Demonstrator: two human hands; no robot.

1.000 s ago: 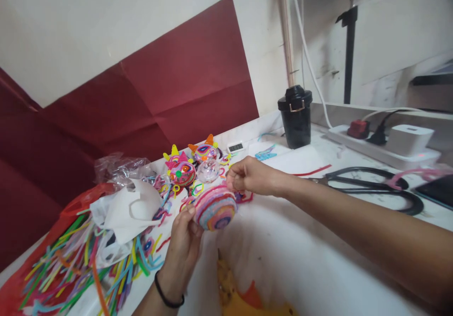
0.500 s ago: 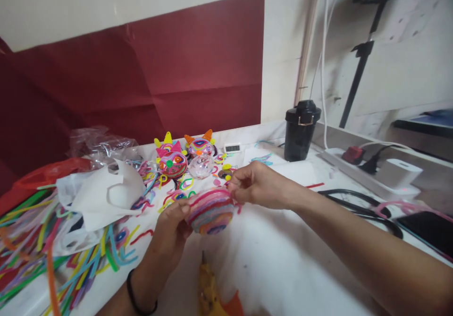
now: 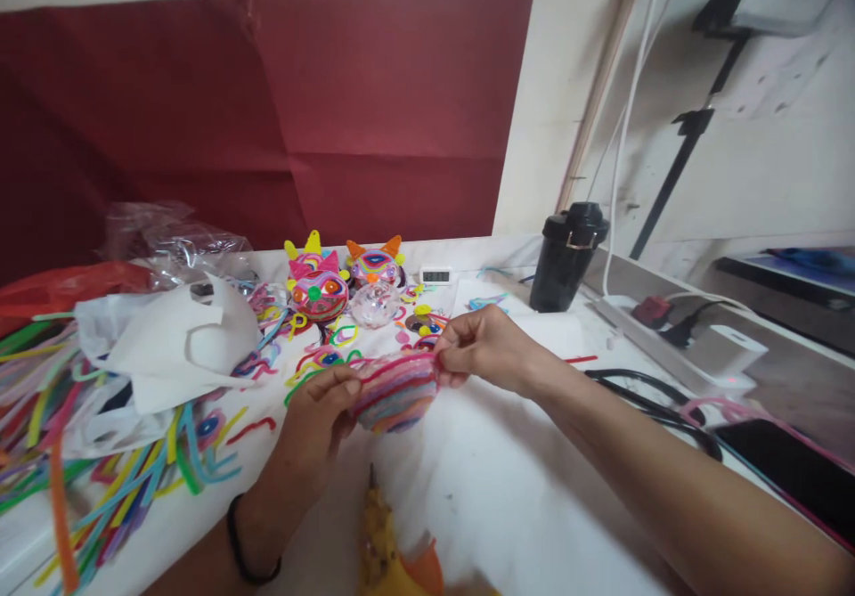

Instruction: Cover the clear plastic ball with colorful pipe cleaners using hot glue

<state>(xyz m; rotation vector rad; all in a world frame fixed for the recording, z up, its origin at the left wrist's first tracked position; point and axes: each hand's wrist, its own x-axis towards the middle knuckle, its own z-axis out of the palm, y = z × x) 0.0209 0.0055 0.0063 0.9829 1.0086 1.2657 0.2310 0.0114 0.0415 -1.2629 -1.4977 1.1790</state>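
The left hand (image 3: 319, 413) cupped the ball (image 3: 395, 391) from the side, steadying it just above the bench (image 3: 534, 489). The right hand (image 3: 477, 346) pinched a pink strand at the ball's top edge, fingers closed tight, so the strand lay against it. Loose stems (image 3: 134, 480) lay nearby.

Bare arms; blk band (image 3: 244, 550), L wrist, prob. elastic.

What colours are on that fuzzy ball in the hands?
The pipe-cleaner ball is banded in pink, orange, purple and blue stripes, seen in the head view.
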